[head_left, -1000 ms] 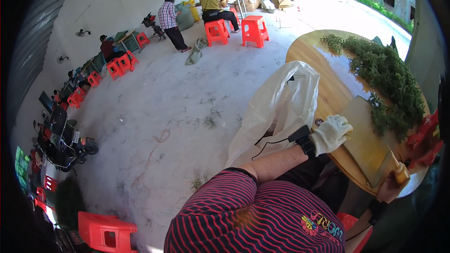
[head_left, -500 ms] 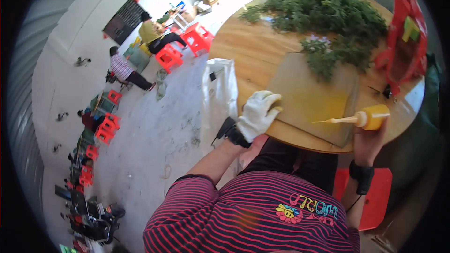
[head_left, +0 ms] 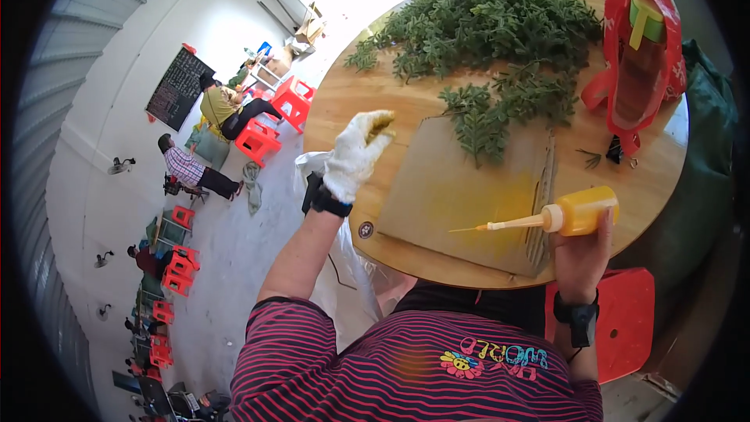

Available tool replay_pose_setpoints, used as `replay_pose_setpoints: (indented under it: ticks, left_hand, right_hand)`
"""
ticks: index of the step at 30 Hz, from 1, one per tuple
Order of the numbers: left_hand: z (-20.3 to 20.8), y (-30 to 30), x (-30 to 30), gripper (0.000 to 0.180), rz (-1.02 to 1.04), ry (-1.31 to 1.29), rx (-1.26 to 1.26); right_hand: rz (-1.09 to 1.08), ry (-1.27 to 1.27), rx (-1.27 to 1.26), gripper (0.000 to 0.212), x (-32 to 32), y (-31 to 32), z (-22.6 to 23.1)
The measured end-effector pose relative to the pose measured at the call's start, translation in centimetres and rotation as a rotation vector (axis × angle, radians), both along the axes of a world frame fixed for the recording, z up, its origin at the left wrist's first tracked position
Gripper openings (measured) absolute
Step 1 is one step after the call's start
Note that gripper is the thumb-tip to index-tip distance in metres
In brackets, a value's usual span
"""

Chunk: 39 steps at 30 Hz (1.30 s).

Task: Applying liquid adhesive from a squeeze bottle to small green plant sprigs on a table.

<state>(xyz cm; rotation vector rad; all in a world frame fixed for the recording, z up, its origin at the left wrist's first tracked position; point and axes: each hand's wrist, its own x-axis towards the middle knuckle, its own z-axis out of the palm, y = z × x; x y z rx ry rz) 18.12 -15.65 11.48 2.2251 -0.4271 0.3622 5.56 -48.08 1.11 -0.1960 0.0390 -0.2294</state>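
Note:
My right hand (head_left: 582, 262) is wrapped around a yellow squeeze bottle (head_left: 587, 211), tilted on its side. Its long thin nozzle points left above a cardboard sheet (head_left: 437, 187) stained with yellow. In a white glove with yellowed fingertips, my left hand (head_left: 355, 155) is raised over the table's left side, fingers apart and holding nothing. A heap of green artificial-looking sprigs (head_left: 484, 27) covers the far part of the round wooden table (head_left: 332, 101). One leafy sprig (head_left: 478, 126) overlaps the cardboard's far edge.
On the table's right stands a red bag (head_left: 666, 51) with a green-yellow roll (head_left: 647, 22) in it; a black binder clip (head_left: 615, 148) lies nearby. A white sack (head_left: 355, 262) hangs left of the table. A red stool (head_left: 617, 336) is at right. People sit farther left.
My left hand has moved away from the cardboard's near left edge, farther up the table. The bottle stays in my right hand. The whole view has shifted.

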Motion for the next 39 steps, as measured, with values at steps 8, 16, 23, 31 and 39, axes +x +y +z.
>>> replay_pose_setpoints:
  ticks: [8, 16, 23, 31, 39]
  left_hand:
    - [0.8, -1.4, -1.6, 0.029, 0.097, 0.181, 0.691]
    - [-2.7, 1.8, -6.7, 0.042, 0.237, 0.233, 0.46]
    - [-4.1, 1.8, -6.4, 0.035, 0.076, 0.538, -0.463]
    - [1.9, 1.3, -4.5, 0.029, -0.139, 0.6, -0.449]
    - [10.0, 4.3, -2.0, 0.029, -0.099, 0.373, -0.165]
  right_hand:
    - [-0.06, -0.06, 0.017, 0.037, 0.3, -0.8, -0.1]
    - [-0.074, -0.106, -0.029, 0.035, 0.1, 0.1, 0.4]
    - [-0.17, -0.055, -0.051, 0.033, 0.2, 0.6, -0.8]
    - [-0.163, -0.107, -0.019, 0.034, 0.2, 0.3, -0.1]
    - [-0.209, -0.078, -0.017, 0.035, 0.2, 0.3, -0.7]
